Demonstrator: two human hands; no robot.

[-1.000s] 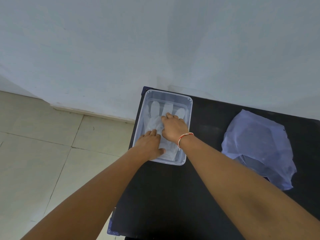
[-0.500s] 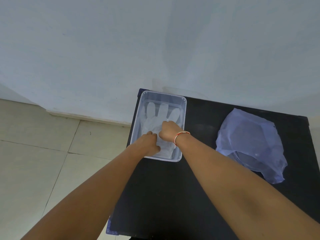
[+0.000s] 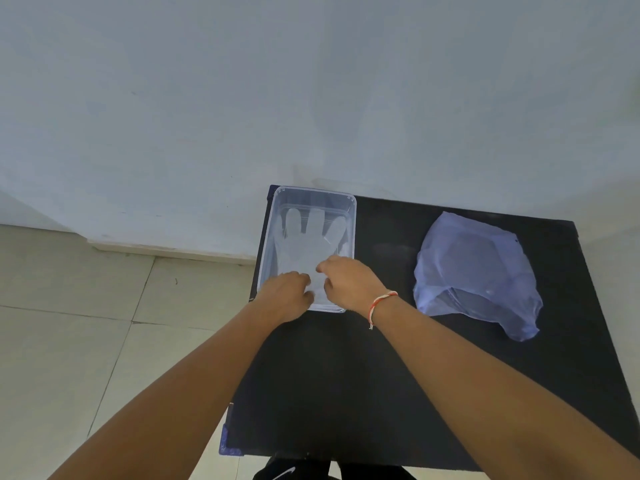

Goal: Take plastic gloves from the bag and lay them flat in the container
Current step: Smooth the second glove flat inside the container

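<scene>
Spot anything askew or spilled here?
Nothing stands out. The glove lies spread in the container, fingers toward the wall; both hands, left hand and right hand, are at its cuff. The bag sits crumpled beside it.

No readable text; possibly a white swoosh on dark clothing [image 3: 277,472].

Container [image 3: 350,237] at table [image 3: 363,375] back-left corner, glove [image 3: 304,244] flat inside; bag [image 3: 474,275] to the right, well apart; both hands [image 3: 287,296] [image 3: 349,285] at container's near end.
</scene>
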